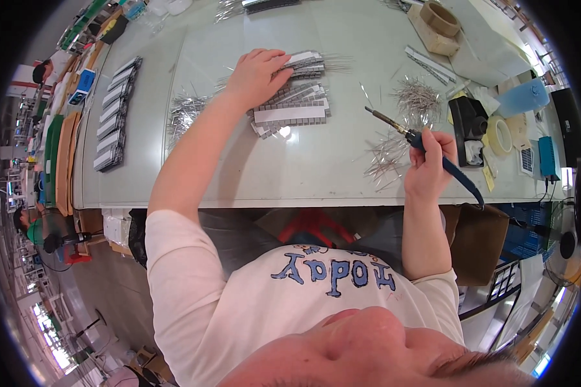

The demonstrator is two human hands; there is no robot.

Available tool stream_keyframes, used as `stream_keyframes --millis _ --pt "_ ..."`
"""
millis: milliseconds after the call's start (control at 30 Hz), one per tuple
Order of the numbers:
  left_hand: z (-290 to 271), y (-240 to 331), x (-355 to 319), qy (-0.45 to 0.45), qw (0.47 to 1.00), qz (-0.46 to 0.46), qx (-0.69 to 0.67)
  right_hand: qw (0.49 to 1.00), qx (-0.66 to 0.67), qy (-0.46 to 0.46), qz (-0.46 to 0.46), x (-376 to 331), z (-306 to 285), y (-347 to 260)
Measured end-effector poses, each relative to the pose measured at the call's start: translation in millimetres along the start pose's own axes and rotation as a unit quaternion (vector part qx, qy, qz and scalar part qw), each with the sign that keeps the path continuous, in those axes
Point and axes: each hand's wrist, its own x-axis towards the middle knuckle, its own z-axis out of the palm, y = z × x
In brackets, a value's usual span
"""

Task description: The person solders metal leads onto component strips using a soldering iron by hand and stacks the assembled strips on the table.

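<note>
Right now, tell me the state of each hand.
Left hand: open, palm down on the stack of grey strips.
Right hand: closed around the soldering iron.

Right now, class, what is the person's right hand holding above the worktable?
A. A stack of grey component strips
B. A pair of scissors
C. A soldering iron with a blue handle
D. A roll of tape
C: the right hand grips a soldering iron by its blue handle, tip raised over the table, while the left hand rests on the grey strips.
</note>
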Motion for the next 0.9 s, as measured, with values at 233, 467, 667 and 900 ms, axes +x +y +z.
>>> stream_keyframes --millis 233,467,667,900 --pt "-44.0 77.3 -47.6 -0.049 0.995 -0.046 -0.07 1.0 -0.005 -0.019 0.018 -0.5 -0.8 0.7" --pt "-38.6 77.6 -54.1 -0.049 0.986 -0.118 -0.112 0.999 -0.017 -0.007 0.026 -0.4 -2.6 2.6" --pt "-53.2 90.2 -54.4 -0.006 0.989 -0.118 -0.094 1.0 -0.014 0.002 0.025 2.5 -6.0 0.8" --pt "-76.9 149.1 -94.9 -0.093 0.985 -0.07 -0.129 0.999 -0.021 -0.005 0.029 1.5 -12.3 -1.6"
